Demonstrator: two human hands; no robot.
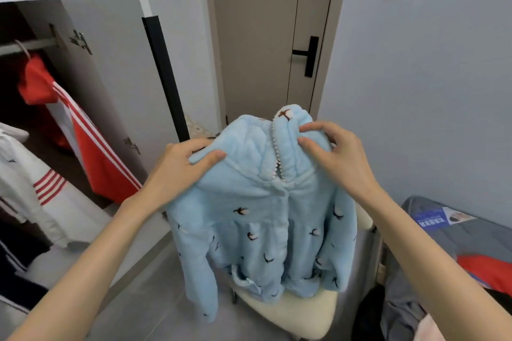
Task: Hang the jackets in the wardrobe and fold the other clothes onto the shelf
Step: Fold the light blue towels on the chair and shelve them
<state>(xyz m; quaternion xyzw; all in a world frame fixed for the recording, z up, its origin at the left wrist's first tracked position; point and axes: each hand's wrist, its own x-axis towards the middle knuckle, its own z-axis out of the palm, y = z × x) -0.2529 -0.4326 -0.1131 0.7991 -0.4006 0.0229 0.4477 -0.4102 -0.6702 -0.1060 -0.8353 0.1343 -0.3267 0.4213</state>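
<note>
Holding blue jacket (257, 219) up in front, over chair (299, 313), both hands on it. L hand (177, 166) curled round one shoulder, thumb on top. R hand (338, 158) pinching collar fold on other side. Long axis vertical: collar up, hem down, front toward camera. Rail (30, 46) up and off to the L, w/ red top (83, 130) hung on it. L hand nearer wardrobe, so prob. a leftward swing, collar kept high. Hanger inside or not: can't tell.
</note>
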